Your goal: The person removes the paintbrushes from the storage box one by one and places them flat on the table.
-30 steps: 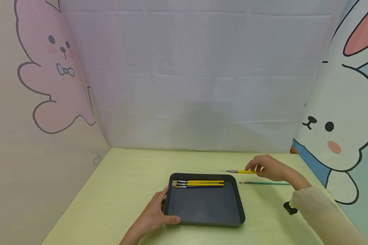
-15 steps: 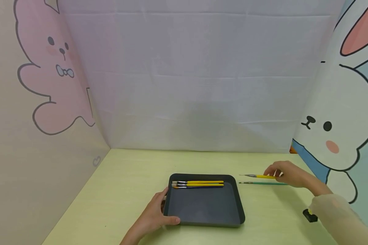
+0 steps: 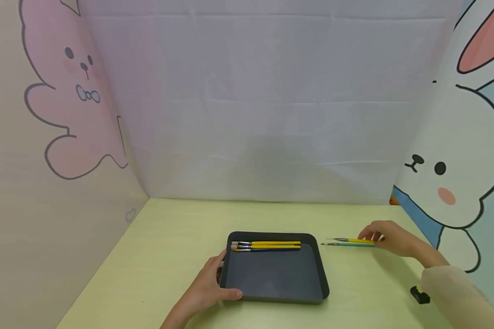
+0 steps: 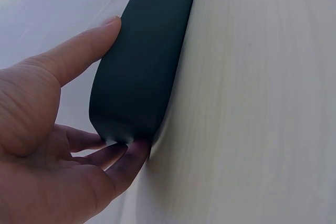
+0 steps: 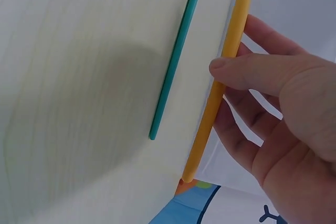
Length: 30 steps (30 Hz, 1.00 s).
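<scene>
In the head view my left hand [image 3: 207,283] holds the front left corner of a dark grey tray [image 3: 276,278], thumb on the front rim. The left wrist view has its fingers curled at the tray's corner [image 4: 136,66]. Three paintbrushes lie side by side along the tray's back: two with yellow handles [image 3: 277,247] and one dark blue brush [image 3: 271,250]. To the right of the tray, my right hand [image 3: 389,237] pinches another yellow-handled paintbrush [image 5: 207,114] between thumb and fingers. A green paintbrush [image 5: 178,51] lies on the table alongside it, bristles toward the tray.
The pale yellow table [image 3: 181,237] meets a white back sheet [image 3: 271,114]. Side walls carry a pink cartoon figure [image 3: 74,128] at left and a white rabbit [image 3: 457,173] at right. A small black object [image 3: 420,295] hangs by the right sleeve.
My right hand has moved right and downward with the yellow paintbrush, bringing it close beside the green one. The left hand and the tray stay in place.
</scene>
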Motion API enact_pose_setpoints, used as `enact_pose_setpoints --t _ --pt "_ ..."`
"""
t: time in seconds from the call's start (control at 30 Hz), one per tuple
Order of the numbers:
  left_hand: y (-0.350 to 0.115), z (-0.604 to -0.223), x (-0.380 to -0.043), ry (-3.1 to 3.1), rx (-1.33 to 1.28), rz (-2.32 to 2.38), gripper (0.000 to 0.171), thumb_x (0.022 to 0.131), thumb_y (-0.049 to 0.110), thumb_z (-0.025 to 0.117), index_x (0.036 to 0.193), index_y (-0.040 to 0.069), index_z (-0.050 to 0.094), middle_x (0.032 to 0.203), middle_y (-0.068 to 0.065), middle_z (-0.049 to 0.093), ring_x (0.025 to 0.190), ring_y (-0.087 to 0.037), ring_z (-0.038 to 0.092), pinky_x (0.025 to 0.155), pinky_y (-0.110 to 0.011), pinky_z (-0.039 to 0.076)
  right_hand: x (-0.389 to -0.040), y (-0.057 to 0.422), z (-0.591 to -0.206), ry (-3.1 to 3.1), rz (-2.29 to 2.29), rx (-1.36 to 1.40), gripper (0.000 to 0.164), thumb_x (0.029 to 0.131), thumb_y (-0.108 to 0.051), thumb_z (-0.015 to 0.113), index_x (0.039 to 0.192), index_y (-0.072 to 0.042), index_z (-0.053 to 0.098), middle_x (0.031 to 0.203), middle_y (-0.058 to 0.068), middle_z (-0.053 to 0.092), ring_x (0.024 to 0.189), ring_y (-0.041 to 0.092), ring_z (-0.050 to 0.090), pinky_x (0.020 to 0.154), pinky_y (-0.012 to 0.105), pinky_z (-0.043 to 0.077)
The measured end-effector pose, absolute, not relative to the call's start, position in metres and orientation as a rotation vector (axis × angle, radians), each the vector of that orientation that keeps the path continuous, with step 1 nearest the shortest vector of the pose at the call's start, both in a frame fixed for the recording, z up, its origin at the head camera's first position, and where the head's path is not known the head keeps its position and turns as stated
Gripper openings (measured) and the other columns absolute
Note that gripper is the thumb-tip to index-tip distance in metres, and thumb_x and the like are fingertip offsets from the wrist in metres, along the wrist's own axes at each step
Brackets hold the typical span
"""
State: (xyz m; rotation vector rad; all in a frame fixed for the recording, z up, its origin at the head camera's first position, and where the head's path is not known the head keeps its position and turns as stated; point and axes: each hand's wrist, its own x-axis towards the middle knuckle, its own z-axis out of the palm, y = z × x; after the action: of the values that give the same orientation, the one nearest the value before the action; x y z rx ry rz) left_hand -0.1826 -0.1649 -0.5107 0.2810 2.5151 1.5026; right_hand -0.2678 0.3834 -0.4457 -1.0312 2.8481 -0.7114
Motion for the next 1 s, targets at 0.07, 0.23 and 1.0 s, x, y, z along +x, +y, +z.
enact_pose_setpoints --t 0.07,0.23,1.0 --pt "-0.165 -0.510 -0.182 2.515 0.283 1.505 0.127 0.071 0.034 0.102 0.168 0.004 0.026 0.158 -0.025 0.041 0.136 -0.046 0.054 0.106 -0.058 0.050 -0.269 0.382 -0.450 2.842 -0.709 -0.993 0.037 0.084 0.016 0.077 0.113 -0.008 0.078 0.106 0.007 0.074 0.088 0.008 0.067 0.073 0.028 0.059" --pt "-0.164 -0.507 -0.183 2.506 0.285 1.505 0.127 0.072 0.035 0.102 0.168 0.003 0.026 0.158 -0.025 0.041 0.137 -0.046 0.053 0.106 -0.059 0.050 -0.270 0.383 -0.461 2.842 -0.708 -0.970 0.037 0.085 0.016 0.077 0.111 -0.010 0.079 0.104 0.003 0.074 0.087 0.006 0.065 0.073 0.028 0.058" --pt "-0.164 -0.507 -0.182 2.492 0.291 1.513 0.126 0.073 0.034 0.101 0.168 0.000 0.025 0.159 -0.027 0.039 0.137 -0.048 0.053 0.107 -0.059 0.050 -0.270 0.376 -0.481 2.955 -0.671 -1.085 0.040 0.079 0.023 0.076 0.101 -0.011 0.079 0.095 0.001 0.073 0.084 0.017 0.068 0.071 0.033 0.059"
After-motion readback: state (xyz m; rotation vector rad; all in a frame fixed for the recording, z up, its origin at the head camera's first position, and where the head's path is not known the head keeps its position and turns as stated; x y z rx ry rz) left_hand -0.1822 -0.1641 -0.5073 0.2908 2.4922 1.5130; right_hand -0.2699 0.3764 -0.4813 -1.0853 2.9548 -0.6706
